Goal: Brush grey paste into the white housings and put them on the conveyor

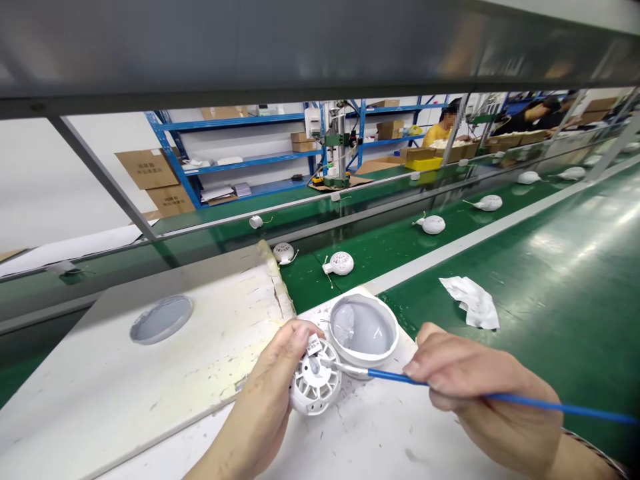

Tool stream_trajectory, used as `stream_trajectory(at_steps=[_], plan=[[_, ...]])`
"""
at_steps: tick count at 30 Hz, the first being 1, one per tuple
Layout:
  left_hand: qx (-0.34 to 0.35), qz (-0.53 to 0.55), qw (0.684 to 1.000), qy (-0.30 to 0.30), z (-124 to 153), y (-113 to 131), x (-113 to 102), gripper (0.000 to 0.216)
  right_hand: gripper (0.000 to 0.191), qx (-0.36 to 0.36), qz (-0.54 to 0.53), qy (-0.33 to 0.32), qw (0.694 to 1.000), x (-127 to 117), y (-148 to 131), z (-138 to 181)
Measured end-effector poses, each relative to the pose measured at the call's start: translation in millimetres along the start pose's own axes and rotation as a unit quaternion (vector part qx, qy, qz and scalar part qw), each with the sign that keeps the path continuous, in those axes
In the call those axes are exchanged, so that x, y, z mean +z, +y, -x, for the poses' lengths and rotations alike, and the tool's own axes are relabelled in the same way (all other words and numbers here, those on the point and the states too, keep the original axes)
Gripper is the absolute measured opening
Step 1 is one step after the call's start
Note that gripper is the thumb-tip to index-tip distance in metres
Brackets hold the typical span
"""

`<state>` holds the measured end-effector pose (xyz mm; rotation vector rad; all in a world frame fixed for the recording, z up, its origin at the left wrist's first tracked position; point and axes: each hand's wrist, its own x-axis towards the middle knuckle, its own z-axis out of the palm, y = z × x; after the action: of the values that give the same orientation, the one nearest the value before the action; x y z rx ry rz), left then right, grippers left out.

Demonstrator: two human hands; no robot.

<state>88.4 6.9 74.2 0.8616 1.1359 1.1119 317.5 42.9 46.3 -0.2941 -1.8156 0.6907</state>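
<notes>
Brush (425, 379) tip at the hub of a white vented housing (314, 395), held in the left hand (265, 380).

Left to right: a grey disc (161, 319) lies on a white board (150, 393). The left fingers (300, 333) clamp the housing just past the board's edge, a small label (314, 345) standing by its hub. The brush's metal tip touches the hub. A white bowl (363, 330) of grey paste sits just behind. The right hand (470, 393) pinches the blue handle. Crumpled tissue (473, 303) lies on the green belt (550, 280), with more housings (339, 263) beyond.
</notes>
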Motion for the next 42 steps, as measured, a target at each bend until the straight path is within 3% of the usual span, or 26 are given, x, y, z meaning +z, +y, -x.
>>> stream_trajectory(at_steps=[4, 6, 8, 10, 12, 14, 17, 22, 25, 27, 31, 42], plan=[[-0.025, 0.004, 0.999, -0.036, 4, 0, 1, 0.038, 0.017, 0.085, -0.086, 0.116, 0.986, 9, -4, -4], [-0.042, -0.005, 0.998, -0.055, 7, -1, 1, 0.041, 0.024, 0.046, -0.067, 0.114, 0.99, 8, -4, -8], [-0.061, -0.017, 0.994, -0.091, 11, -2, 1, 0.046, 0.032, -0.047, 0.018, 0.054, 0.997, 6, -5, -14], [-0.083, -0.037, 0.985, -0.145, 15, -3, 1, 0.051, 0.027, -0.115, 0.103, -0.038, 0.987, 6, -7, -19], [-0.098, -0.073, 0.974, -0.193, 19, -3, 2, 0.052, 0.013, -0.088, 0.108, -0.102, 0.985, 9, -10, -22], [-0.103, -0.112, 0.965, -0.214, 21, -3, 2, 0.05, 0.012, -0.053, 0.097, -0.141, 0.984, 14, -13, -24], [-0.103, -0.137, 0.959, -0.224, 22, -2, 3, 0.048, 0.007, -0.101, 0.151, -0.175, 0.968, 13, -16, -25], [-0.084, -0.108, 0.967, -0.213, 20, -2, 7, 0.044, 0.015, -0.229, 0.276, -0.18, 0.916, 1, -15, -28], [-0.054, -0.081, 0.977, -0.191, 22, -6, 12, 0.044, 0.021, -0.217, 0.292, -0.153, 0.919, 2, -12, -24], [-0.03, -0.079, 0.985, -0.148, 24, -8, 17, 0.05, 0.026, -0.205, 0.291, -0.133, 0.925, 7, -12, -20], [-0.004, -0.08, 0.994, -0.075, 29, -9, 24, 0.041, 0.03, -0.215, 0.308, -0.12, 0.919, 15, -15, -15], [0.045, -0.058, 0.994, -0.083, 24, -20, 11, 0.038, 0.033, -0.224, 0.318, -0.146, 0.91, 16, -20, -16]])
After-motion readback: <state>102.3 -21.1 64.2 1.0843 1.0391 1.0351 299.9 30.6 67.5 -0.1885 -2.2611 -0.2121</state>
